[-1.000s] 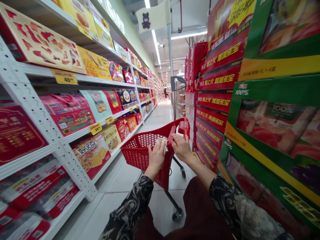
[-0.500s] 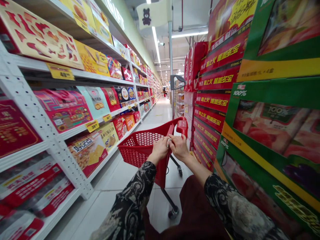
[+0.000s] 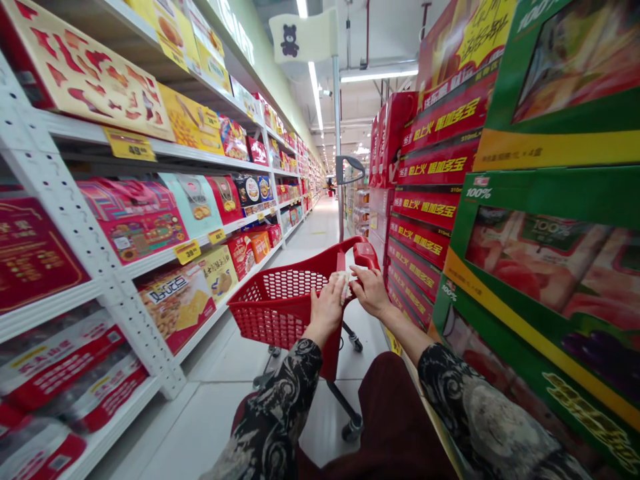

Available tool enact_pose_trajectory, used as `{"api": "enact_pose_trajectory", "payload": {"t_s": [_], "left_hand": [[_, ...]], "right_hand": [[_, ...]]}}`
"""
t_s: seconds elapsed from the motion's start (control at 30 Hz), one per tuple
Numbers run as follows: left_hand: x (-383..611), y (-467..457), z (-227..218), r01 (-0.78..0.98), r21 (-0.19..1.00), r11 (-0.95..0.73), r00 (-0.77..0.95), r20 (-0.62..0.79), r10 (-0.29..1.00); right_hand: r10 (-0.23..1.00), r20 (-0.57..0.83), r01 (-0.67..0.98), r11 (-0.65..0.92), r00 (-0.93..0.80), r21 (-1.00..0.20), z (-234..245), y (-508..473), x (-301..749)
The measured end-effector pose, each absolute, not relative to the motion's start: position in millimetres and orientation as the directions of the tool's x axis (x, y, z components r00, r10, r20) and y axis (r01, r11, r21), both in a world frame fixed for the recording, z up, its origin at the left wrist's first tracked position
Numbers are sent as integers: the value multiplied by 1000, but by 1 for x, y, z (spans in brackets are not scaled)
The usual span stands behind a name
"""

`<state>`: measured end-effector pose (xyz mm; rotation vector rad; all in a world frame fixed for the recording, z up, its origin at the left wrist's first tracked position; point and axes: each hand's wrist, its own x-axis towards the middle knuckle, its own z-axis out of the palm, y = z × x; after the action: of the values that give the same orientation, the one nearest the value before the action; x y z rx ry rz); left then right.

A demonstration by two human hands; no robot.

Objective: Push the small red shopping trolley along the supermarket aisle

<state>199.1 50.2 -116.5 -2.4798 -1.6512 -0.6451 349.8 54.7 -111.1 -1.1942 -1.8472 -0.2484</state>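
While the left hand [image 3: 327,310] closes narrowly around a pale crumpled wipe [image 3: 343,285], its fingers press that wad against the red bar of a shopping cart [image 3: 280,313]; whether it is tissue or cloth is too small to tell. The right hand [image 3: 373,292] sits just beside the wad, its fingertips [image 3: 354,271] reaching the same bar, though any grip there cannot be made out. Directly ahead of the hands rises the cart's red grip [image 3: 366,254], and below them hangs its mesh basket, with no goods visible in the part that shows. The wad has not been set down, and the pictures do not show how much of the cart it has met. Left of the hands, white perforated shelving [image 3: 65,193] carries gift boxes, while right of them stand stacked red cartons [image 3: 425,200] and large green juice boxes [image 3: 545,220]. Patterned black sleeves [image 3: 280,407] run back toward the person.
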Motion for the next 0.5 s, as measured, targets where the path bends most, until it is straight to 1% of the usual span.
{"api": "enact_pose_trajectory", "payload": {"t_s": [0.1, 0.17, 0.23, 0.33, 0.4, 0.5], "left_hand": [[182, 50, -136, 937, 137, -322, 243, 409, 880], [172, 51, -146, 955, 143, -258, 180, 410, 894], [168, 50, -151, 962, 152, -228, 148, 415, 898], [178, 47, -148, 950, 151, -272, 183, 437, 881], [190, 44, -142, 933, 140, -331, 241, 442, 864], [200, 41, -135, 914, 129, -386, 298, 432, 851]], "right_hand": [[666, 739, 840, 456, -103, -294, -109, 56, 356], [683, 723, 870, 412, -99, -270, -108, 56, 357], [703, 705, 909, 351, -96, -226, -108, 53, 354], [734, 669, 947, 283, -114, -150, -106, 46, 340], [761, 631, 951, 287, -154, -113, -105, 42, 329], [790, 585, 948, 299, -183, -106, -106, 38, 320]]}}
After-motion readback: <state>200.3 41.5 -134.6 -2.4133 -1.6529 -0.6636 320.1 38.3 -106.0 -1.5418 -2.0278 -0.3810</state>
